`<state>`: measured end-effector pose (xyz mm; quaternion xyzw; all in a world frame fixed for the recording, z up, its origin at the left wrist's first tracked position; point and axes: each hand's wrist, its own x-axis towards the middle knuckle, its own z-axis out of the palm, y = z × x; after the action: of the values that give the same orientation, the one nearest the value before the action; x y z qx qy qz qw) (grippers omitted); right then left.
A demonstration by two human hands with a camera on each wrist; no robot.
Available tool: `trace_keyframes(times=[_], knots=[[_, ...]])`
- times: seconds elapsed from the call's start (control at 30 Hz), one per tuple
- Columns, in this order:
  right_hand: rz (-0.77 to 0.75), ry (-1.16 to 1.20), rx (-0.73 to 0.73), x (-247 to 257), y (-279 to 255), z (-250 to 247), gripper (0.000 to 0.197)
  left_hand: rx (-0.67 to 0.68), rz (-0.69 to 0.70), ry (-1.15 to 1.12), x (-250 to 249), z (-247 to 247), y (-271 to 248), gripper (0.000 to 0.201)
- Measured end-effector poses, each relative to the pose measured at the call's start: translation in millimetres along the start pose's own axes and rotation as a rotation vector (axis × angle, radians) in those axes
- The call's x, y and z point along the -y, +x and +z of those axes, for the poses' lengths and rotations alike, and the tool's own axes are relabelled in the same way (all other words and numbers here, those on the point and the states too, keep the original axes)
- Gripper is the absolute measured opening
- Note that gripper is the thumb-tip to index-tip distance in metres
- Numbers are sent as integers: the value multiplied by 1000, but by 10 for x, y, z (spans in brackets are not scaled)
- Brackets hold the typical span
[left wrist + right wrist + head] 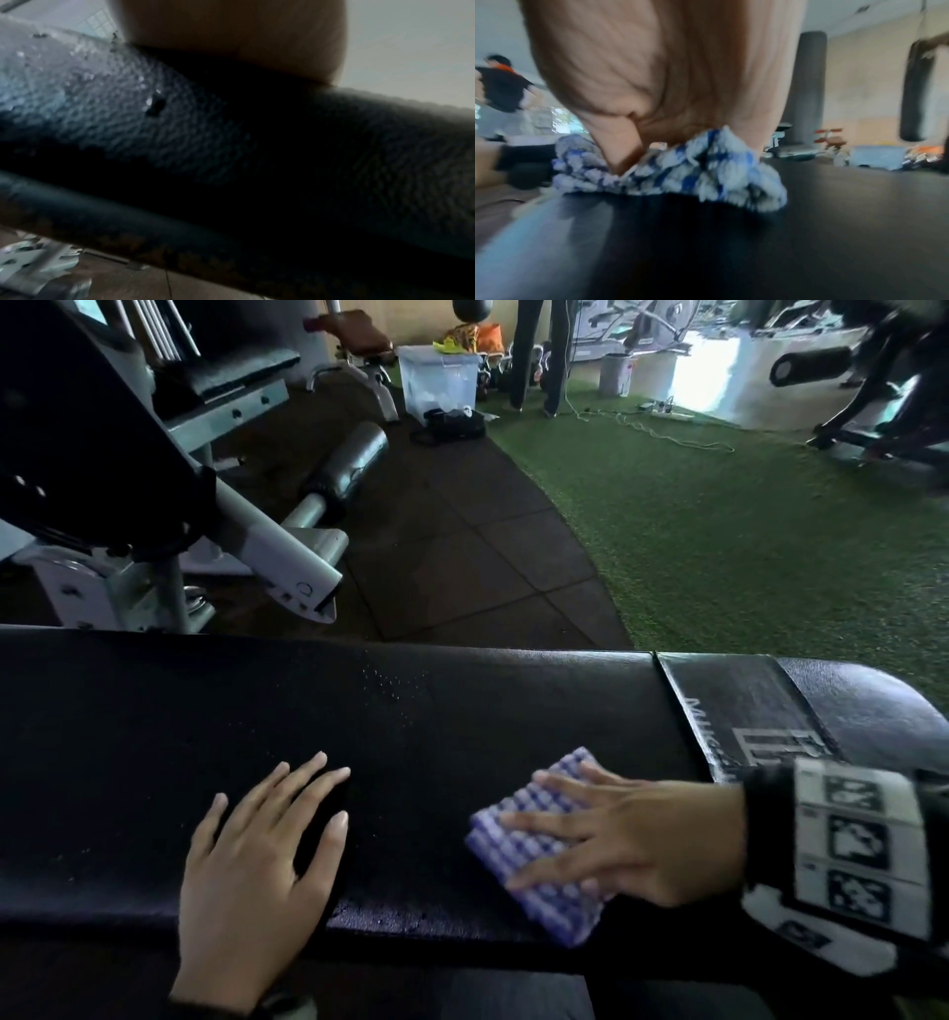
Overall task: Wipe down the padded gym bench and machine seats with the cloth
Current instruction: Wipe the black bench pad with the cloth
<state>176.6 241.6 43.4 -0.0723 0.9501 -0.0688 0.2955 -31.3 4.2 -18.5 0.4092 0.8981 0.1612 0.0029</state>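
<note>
Scene: black padded counter (462,737) spans the head view left to right, pebbled vinyl, seam and printed panel at its right end; dark rubber tiles and green turf behind. Grey weight machine (154,516) stands beyond the far edge at left, its seats not yet touched by either hand.

Left hand (257,855): flat on the pad, fingers straight and spread, holding nothing (reads as bracing). Left wrist view shows only grained vinyl and a sliver of palm.

Right hand (616,834): fingers extended, pressing down on the cloth (534,855), a folded blue-and-white check, which lies on the pad close to the near edge, right of centre. Right wrist view shows it bunching under the palm.

Small droplets (390,685) sit near the far edge, centre; judged unwiped.

Risks:
- cloth is only pressed, not pinched; a fast stroke could leave it behind or push it off the near edge
- bunched folds cut contact, so streaks likely
- wet vinyl under the bracing hand may let it slide
</note>
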Motion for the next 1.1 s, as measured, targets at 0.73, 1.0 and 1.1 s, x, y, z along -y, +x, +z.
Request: trace_keyframes(times=[0.73, 1.0, 1.1], knots=[[159, 47, 79, -229, 58, -248, 54, -46, 14, 4, 10, 31, 1, 47], [132, -108, -26, 372, 557, -337, 57, -91, 14, -9, 10, 45, -13, 46], [39, -148, -75, 545, 303, -79, 59, -104, 19, -8, 20, 47, -9, 46]])
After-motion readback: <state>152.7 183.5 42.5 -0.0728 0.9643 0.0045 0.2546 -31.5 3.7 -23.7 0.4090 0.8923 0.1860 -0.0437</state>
